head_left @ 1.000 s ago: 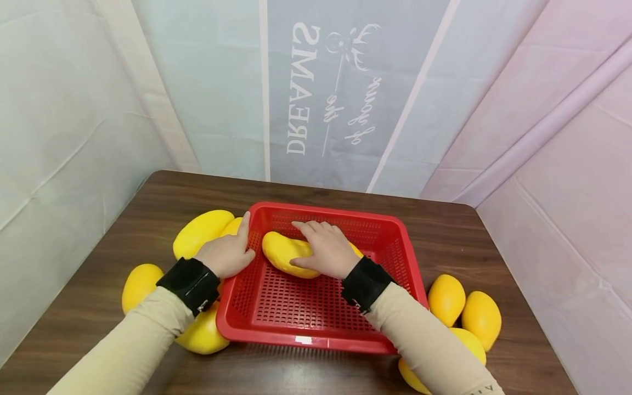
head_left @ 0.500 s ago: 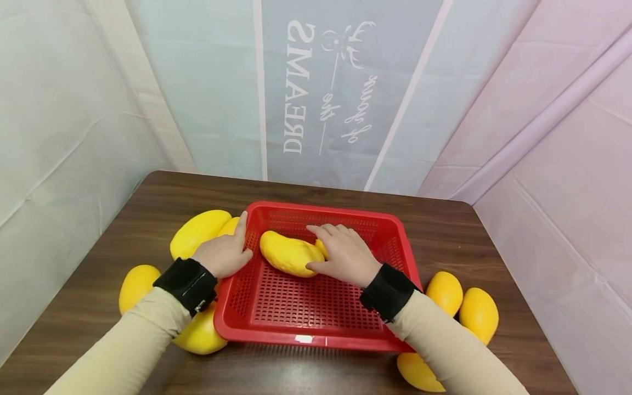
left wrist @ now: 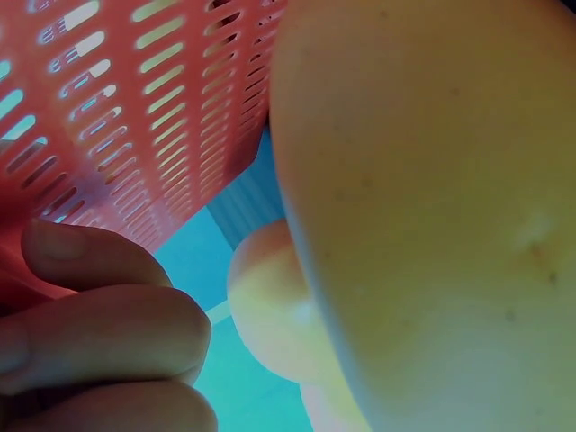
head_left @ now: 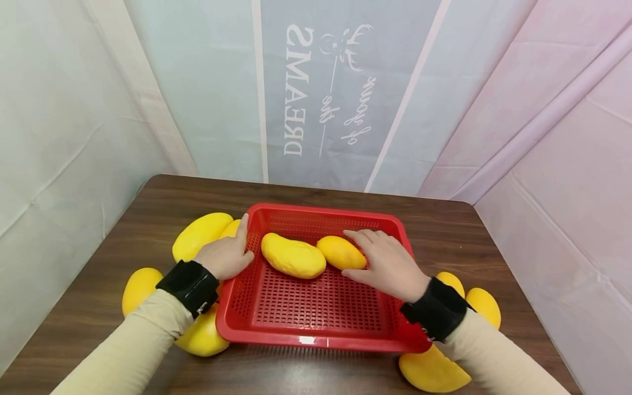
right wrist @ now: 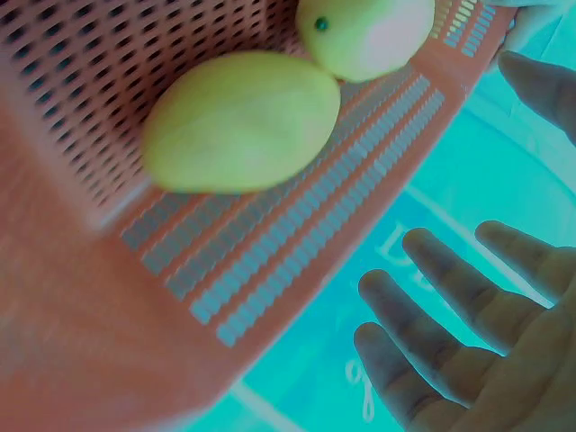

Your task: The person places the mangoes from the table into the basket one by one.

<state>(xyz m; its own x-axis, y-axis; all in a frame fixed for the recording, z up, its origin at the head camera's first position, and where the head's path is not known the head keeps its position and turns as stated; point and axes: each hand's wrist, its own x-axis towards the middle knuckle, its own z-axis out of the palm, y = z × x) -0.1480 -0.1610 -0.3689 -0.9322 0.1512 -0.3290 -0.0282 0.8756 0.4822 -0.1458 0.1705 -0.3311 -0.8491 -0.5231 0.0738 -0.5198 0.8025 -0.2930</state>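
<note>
Two yellow mangoes lie end to end along the far side inside a red plastic basket (head_left: 316, 346): a longer mango (head_left: 293, 257) at left and a smaller mango (head_left: 340, 252) beside it. My left hand (head_left: 224, 257) grips the basket's left rim, its index finger stretched along the edge. In the left wrist view, curled fingers (left wrist: 108, 333) lie against the perforated wall. My right hand (head_left: 387, 263) hovers over the basket's right part, fingers spread and holding nothing. The right wrist view shows these fingers (right wrist: 450, 306) apart from the mango (right wrist: 243, 121).
Several mangoes lie on the brown table (head_left: 306, 378) left of the basket, among them a mango (head_left: 202, 237) near my left hand. More mangoes lie at right, including a mango (head_left: 433, 370) partly behind my right sleeve (head_left: 503, 351). Fabric curtains (head_left: 336, 109) stand behind and beside the table.
My right hand has released the smaller mango beside the longer one and drawn back to the right, uncovering it. My left hand has kept its place on the rim.
</note>
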